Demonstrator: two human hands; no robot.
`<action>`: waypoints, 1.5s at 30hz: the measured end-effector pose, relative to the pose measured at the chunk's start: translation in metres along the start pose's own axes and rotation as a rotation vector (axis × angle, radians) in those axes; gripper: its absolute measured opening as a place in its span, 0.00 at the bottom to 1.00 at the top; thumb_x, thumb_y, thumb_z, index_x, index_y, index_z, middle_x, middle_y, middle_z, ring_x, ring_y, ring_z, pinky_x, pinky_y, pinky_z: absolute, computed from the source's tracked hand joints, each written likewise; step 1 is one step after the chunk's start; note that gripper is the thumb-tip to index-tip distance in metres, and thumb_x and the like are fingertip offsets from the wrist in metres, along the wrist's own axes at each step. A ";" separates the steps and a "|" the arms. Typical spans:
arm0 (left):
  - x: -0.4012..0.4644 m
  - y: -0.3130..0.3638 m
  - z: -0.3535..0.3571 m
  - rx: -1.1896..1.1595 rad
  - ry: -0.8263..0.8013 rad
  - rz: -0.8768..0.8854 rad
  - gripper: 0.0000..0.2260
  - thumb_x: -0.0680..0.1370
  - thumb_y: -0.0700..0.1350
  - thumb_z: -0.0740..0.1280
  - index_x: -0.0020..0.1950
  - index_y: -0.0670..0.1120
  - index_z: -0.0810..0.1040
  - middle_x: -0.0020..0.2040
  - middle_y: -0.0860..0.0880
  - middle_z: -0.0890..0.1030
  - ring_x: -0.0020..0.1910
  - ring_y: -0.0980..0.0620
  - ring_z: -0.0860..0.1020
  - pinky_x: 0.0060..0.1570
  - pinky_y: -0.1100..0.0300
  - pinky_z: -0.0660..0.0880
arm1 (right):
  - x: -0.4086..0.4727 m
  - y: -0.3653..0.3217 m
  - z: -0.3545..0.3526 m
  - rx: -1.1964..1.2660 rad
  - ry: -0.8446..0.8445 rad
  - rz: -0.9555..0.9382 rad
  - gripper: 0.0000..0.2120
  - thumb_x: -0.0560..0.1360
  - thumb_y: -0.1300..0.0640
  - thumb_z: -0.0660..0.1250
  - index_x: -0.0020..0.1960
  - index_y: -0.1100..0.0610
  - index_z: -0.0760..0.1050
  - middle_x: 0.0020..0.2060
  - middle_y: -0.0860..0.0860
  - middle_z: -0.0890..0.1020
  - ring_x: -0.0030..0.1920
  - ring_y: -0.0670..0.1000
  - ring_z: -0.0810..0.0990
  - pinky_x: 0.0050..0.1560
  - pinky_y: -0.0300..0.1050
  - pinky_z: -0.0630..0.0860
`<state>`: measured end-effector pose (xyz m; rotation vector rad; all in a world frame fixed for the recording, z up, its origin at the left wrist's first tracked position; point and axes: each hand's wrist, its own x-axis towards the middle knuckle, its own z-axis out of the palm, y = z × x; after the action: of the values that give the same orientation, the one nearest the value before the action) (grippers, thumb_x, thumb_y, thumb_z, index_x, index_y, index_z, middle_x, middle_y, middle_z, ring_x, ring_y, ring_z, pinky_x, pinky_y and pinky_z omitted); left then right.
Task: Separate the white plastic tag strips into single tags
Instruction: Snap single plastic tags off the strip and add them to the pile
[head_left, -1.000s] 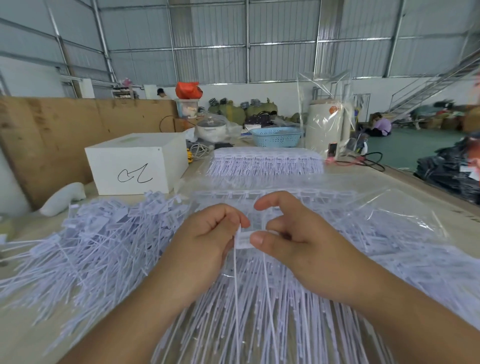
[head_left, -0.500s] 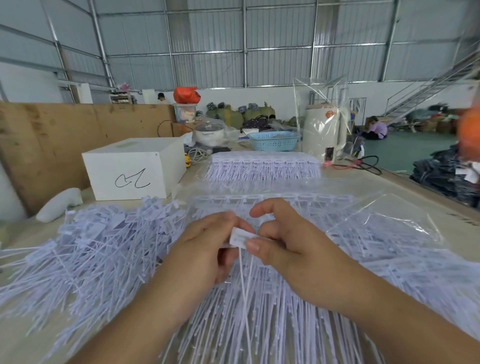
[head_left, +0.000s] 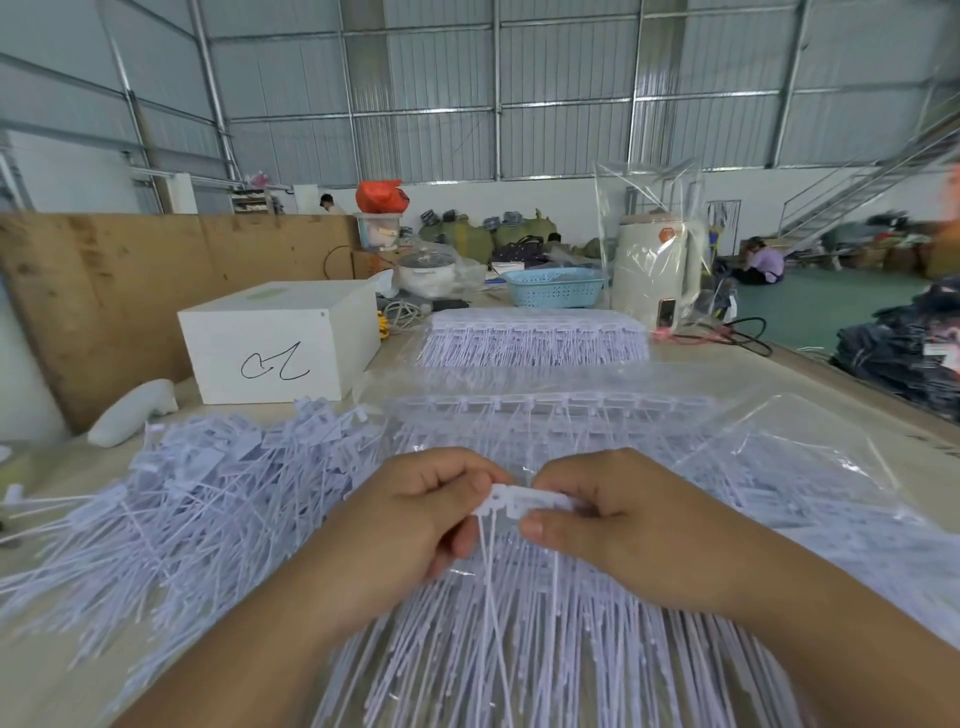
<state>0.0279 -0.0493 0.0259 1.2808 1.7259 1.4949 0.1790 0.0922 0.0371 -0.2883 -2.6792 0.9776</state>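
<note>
Both hands, left hand and right hand, pinch one strip mid-frame; a hard twist may snap a tag's thin tail.

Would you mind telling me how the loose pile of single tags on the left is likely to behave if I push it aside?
The pile of single tags would probably slide unevenly and scatter, since the tags lie criss-crossed and loose. Their thin tails look bendy, so they may snag one another. It likely weighs little for its bulk.

Corrugated metal walls, green floor, metal staircase, plywood board
</note>
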 end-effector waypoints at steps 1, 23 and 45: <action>0.000 0.000 -0.002 -0.001 -0.033 -0.011 0.09 0.79 0.47 0.64 0.45 0.53 0.85 0.26 0.49 0.74 0.22 0.55 0.67 0.23 0.66 0.64 | 0.000 0.000 -0.001 0.023 -0.008 -0.008 0.12 0.77 0.47 0.67 0.39 0.54 0.74 0.25 0.44 0.69 0.26 0.45 0.67 0.29 0.41 0.65; 0.009 -0.004 0.011 -0.234 0.223 0.017 0.11 0.79 0.44 0.64 0.47 0.47 0.86 0.24 0.49 0.71 0.21 0.55 0.66 0.21 0.67 0.63 | 0.003 -0.008 0.015 0.090 0.089 -0.092 0.07 0.78 0.43 0.64 0.51 0.43 0.70 0.33 0.43 0.80 0.26 0.46 0.71 0.28 0.45 0.70; 0.006 0.008 0.025 -0.423 0.380 0.119 0.08 0.74 0.47 0.66 0.42 0.48 0.86 0.24 0.50 0.72 0.21 0.57 0.66 0.20 0.67 0.63 | 0.003 -0.013 0.008 -0.078 0.433 -0.117 0.17 0.78 0.43 0.62 0.34 0.48 0.65 0.23 0.44 0.70 0.22 0.45 0.65 0.24 0.39 0.59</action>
<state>0.0488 -0.0327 0.0285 0.9328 1.4465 2.1436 0.1720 0.0785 0.0400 -0.3136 -2.3115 0.6840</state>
